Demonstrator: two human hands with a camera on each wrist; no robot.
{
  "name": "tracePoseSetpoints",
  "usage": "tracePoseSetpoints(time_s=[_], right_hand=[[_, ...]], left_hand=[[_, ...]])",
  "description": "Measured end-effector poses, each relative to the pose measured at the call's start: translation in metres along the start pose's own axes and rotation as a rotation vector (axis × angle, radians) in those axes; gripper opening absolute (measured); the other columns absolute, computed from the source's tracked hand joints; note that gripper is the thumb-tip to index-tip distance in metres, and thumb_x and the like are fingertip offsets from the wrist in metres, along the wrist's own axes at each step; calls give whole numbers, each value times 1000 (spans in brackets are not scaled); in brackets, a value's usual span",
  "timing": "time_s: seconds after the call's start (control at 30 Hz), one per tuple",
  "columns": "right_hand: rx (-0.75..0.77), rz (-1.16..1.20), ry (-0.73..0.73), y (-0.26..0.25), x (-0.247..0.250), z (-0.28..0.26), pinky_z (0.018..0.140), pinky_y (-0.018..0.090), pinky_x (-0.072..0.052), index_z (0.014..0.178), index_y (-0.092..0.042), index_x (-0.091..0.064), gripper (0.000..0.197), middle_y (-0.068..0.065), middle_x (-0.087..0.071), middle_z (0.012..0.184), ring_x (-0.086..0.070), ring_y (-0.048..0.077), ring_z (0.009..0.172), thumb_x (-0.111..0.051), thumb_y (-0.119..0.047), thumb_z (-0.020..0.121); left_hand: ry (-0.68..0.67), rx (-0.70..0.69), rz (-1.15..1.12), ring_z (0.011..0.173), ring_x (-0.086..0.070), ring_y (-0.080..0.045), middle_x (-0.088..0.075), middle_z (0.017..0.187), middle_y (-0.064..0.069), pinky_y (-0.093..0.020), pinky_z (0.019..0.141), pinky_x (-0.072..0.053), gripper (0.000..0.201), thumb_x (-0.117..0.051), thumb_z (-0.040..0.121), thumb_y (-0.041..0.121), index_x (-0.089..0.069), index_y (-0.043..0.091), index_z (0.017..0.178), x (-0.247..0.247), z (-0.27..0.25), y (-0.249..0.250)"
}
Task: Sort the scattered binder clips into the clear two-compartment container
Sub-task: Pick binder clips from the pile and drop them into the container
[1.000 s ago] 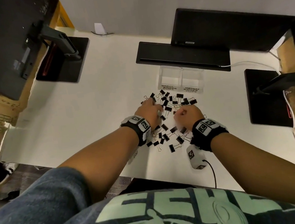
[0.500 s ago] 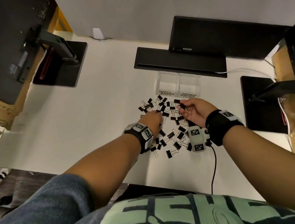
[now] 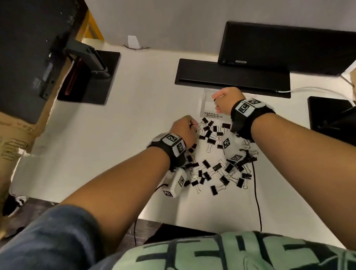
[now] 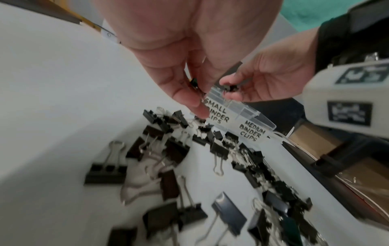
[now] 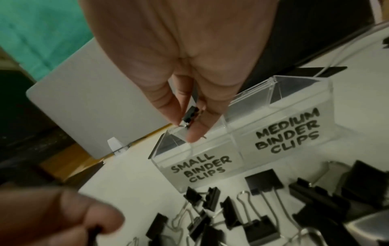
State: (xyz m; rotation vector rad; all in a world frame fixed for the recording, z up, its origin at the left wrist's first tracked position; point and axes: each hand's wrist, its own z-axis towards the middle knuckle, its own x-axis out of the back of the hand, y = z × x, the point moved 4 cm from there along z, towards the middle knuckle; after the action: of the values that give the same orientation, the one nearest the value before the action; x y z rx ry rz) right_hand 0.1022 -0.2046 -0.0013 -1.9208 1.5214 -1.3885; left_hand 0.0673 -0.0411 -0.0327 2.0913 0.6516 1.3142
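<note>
Two hands worked | right hand (image 5: pixel 189 69) pinched a small clip (image 5: pixel 190 116) above the container's (image 5: pixel 242 146) "small" compartment | left hand (image 4: pixel 179 55) pinched another clip (image 4: pixel 194 83) beside the container | loose clips (image 3: pixel 218 170) lay before it

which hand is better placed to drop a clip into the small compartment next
Right. The right hand already pinches a small black binder clip directly above the clear container's small compartment. The left hand is down at the scattered pile, beside the container.
</note>
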Motion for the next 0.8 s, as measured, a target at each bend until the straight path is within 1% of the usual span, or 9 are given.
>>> tracePoseSetpoints(time_s=[0.07, 0.23, 0.3, 0.4, 0.5, 0.6, 0.67, 0.73, 0.8], right_hand=[[22, -111, 5, 3, 0, -1, 69, 27, -52, 113, -16, -65, 33, 11, -67, 102, -66, 25, 88, -47, -3, 88], [58, -166, 34, 7, 9, -9, 75, 27, -46, 115, -21, -64, 36, 10, -67, 113, -64, 24, 99, -45, -6, 88], [91, -117, 66, 14, 15, -17, 77, 28, -48, 111, -19, -66, 35, 9, -67, 111, -65, 25, 99, -44, -5, 88], [149, -98, 76, 31, 19, -37, 83, 33, -53, 101, -16, -69, 29, 2, -66, 99, -63, 23, 93, -45, -7, 89], [152, -214, -54, 57, 5, -61, 73, 28, -48, 92, -19, -69, 28, -8, -60, 85, -57, 16, 78, -44, -8, 90], [158, -356, -228, 78, -17, -83, 71, 27, -52, 90, -18, -69, 28, -7, -62, 84, -60, 16, 77, -44, -5, 88], [182, -454, -296, 86, -27, -93, 73, 21, -49, 93, -13, -69, 28, -9, -60, 87, -58, 13, 83, -45, -2, 86], [223, -515, -339, 90, -32, -99, 73, 19, -46, 96, -10, -69, 26, -8, -57, 88, -54, 10, 84, -47, -1, 85], [286, -581, -370, 91, -38, -103, 79, 24, -48, 98, -11, -70, 24, -2, -57, 94, -52, 10, 85, -52, -3, 84]], left_hand=[[10, 10, -35, 75, -67, -24, -65, 88, -6, -23, 58, -49, 19, -42, 96, 11, -59, 14, 102, 7, 6, 5], [39, -57, 25, 64, -59, -26, -56, 70, -1, -26, 51, -46, 12, -48, 93, 10, -54, 18, 99, 18, 26, 31], [39, -117, 32, 68, -65, -32, -59, 71, -5, -31, 54, -50, 16, -46, 91, 5, -49, 21, 89, 20, 33, 46], [17, -165, 83, 75, -65, -29, -62, 80, -6, -28, 59, -47, 26, -42, 87, -2, -49, 21, 77, 18, 45, 64], [-39, -194, 207, 90, -63, -23, -64, 94, -3, -27, 76, -50, 36, -44, 86, -6, -53, 26, 70, 9, 54, 77], [-113, -204, 313, 113, -59, -24, -63, 122, -7, -31, 97, -49, 31, -44, 89, -3, -66, 17, 100, -5, 60, 81], [-166, -198, 382, 121, -54, -26, -57, 132, -9, -33, 103, -46, 34, -46, 91, 2, -61, 11, 119, -13, 62, 79], [-180, -220, 436, 123, -52, -27, -52, 136, -11, -32, 105, -43, 36, -48, 92, 6, -58, 10, 126, -18, 61, 76], [-162, -251, 453, 122, -52, -27, -48, 136, -12, -29, 103, -42, 35, -50, 93, 7, -58, 11, 126, -17, 58, 75]])
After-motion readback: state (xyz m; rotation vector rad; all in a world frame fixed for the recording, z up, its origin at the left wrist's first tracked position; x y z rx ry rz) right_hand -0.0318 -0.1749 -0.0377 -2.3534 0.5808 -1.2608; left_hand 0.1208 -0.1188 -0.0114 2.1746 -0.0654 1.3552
